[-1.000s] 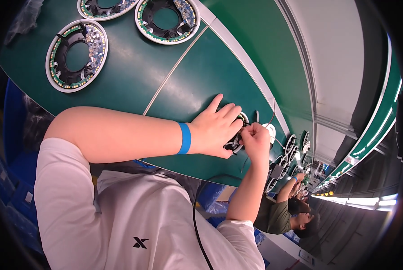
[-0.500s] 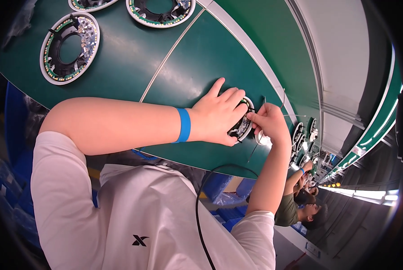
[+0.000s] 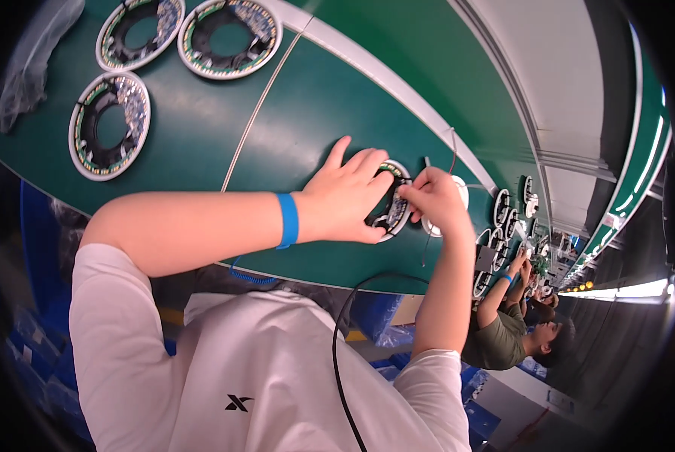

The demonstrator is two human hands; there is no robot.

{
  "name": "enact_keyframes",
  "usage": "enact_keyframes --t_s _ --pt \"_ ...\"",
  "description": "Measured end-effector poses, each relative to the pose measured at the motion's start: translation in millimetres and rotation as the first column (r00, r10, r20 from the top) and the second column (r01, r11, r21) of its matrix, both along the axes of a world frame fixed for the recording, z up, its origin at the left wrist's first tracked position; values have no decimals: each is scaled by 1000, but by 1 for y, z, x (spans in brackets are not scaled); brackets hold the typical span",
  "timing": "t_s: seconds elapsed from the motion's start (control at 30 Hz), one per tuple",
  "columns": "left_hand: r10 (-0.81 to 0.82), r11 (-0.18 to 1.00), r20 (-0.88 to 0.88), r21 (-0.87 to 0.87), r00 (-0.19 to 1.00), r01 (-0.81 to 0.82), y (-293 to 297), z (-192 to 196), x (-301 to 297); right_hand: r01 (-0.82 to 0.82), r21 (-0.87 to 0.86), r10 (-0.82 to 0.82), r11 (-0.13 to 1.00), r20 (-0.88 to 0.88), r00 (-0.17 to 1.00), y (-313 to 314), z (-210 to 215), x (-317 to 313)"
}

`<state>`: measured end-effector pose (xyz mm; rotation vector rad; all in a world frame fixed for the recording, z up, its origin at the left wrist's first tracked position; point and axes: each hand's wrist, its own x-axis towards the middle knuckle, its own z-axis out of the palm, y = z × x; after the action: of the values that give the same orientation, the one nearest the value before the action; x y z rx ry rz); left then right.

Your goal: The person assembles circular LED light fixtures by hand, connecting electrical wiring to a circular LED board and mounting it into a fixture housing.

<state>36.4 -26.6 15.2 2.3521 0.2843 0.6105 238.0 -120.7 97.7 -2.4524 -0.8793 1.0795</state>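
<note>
On the green table (image 3: 202,135) | left hand (image 3: 345,200) pressed flat over ring circuit board (image 3: 392,211) | right hand (image 3: 435,197) pinching its rim | hands touching

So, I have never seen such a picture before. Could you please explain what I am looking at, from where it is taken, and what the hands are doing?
There is no machine here: a person works with two bare hands. The single picture comes from a fisheye camera on the person's head, looking down, so straight edges bend and the white shirt fills the bottom.

The left hand, with a blue wristband, lies flat over a ring-shaped circuit board on the green table. The right hand pinches at that board's edge, beside a white round part. What its fingers grip is too small to tell.

Three more ring boards lie at the upper left, near a clear plastic bag. Further along the table, at the right, another person works at similar boards.
</note>
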Motion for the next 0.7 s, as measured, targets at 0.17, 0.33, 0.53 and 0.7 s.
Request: enact_keyframes --t_s 0.17,0.33,0.53,0.7 --pt "-10 1000 -90 -21 996 8 5 0 -13 161 443 -197 882 36 980 -26 -4 -55" --pt "-14 1000 -83 15 996 15 7 -4 -16 7 759 -244 651 201 949 -91 -17 -74" --pt "-58 998 -168 -5 984 58 25 -6 -19 307 707 -408 637 -28 912 -149 -58 -71" --pt "-20 999 -202 32 979 27 24 4 -17 432 892 -761 136 -184 621 -162 -69 -52"
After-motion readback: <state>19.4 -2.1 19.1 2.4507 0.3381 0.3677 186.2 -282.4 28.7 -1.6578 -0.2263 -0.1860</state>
